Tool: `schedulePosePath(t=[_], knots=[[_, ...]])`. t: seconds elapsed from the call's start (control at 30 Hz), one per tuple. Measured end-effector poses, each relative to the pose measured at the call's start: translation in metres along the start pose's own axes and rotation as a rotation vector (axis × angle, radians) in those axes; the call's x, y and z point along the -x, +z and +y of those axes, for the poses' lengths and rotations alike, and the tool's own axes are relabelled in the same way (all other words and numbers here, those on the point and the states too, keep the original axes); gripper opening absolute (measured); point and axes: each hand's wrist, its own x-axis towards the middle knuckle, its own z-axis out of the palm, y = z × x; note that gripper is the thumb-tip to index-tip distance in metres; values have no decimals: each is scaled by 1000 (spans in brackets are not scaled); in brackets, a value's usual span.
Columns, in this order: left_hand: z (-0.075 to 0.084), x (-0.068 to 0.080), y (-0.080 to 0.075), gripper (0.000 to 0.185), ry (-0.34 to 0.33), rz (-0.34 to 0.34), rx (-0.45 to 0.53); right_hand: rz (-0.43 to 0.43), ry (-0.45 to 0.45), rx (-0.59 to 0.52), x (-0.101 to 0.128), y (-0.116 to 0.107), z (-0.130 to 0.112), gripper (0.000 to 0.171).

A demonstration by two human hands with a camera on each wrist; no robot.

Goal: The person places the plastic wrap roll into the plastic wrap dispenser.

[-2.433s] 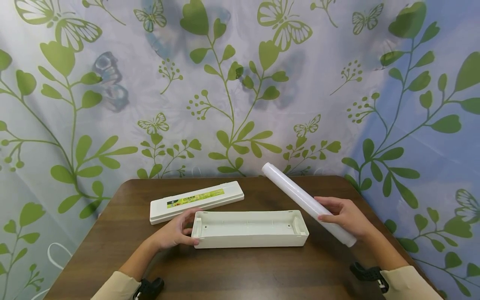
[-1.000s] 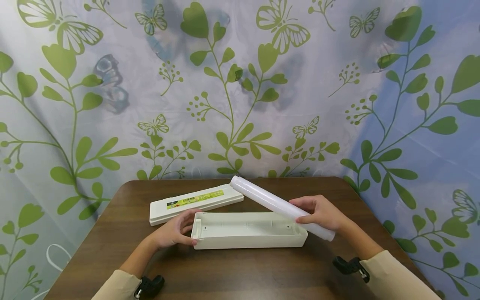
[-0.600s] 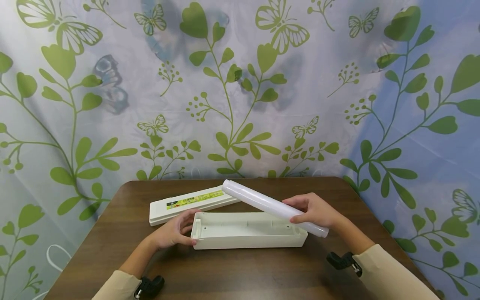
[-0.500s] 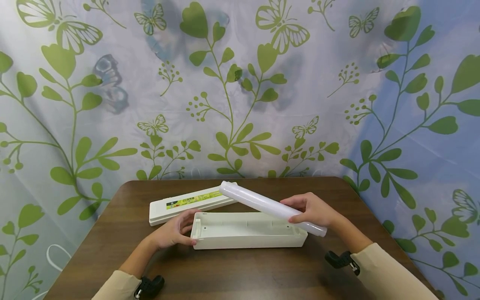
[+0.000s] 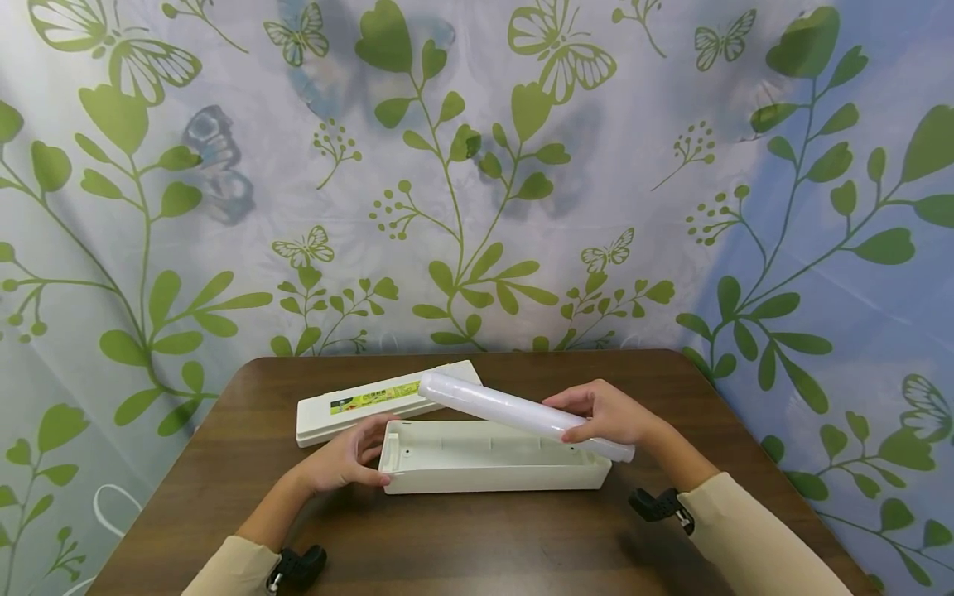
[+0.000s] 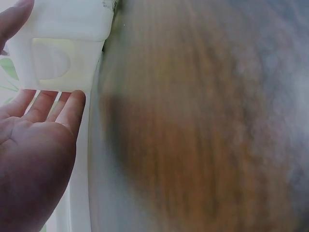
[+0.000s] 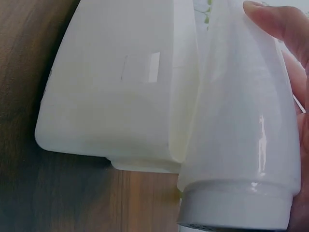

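A long white plastic box [image 5: 492, 478] lies on the table with its hollow side up. My left hand [image 5: 350, 455] grips its left end, thumb on the near side and fingers at the back; the left wrist view shows the fingertips against the end wall. A white roll of plastic wrap [image 5: 499, 406] is in my right hand [image 5: 611, 414], thumb on the near side and fingers behind. It slants over the box, its left end higher and overlapping the lid. In the right wrist view the roll's end [image 7: 236, 208] is beside the box's wall [image 7: 116, 96].
Behind the box lies a white lid [image 5: 313, 418] with a yellow-green label [image 5: 373, 397]. The brown wooden table [image 5: 477, 546] reaches back to a leaf-and-butterfly patterned curtain [image 5: 477, 182]. A white cord [image 5: 112, 505] hangs past the table's left edge.
My right hand has carried the roll leftward from the right of the box to over it, lowering its left end. The left hand and the box have stayed in place.
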Motion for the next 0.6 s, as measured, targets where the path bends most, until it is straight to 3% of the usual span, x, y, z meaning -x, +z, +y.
schedulePosePath(t=[0.6], knots=[[-1,-1,-2,95,3,-5,-6,-130,-71,-19,-16,-3,0,48]])
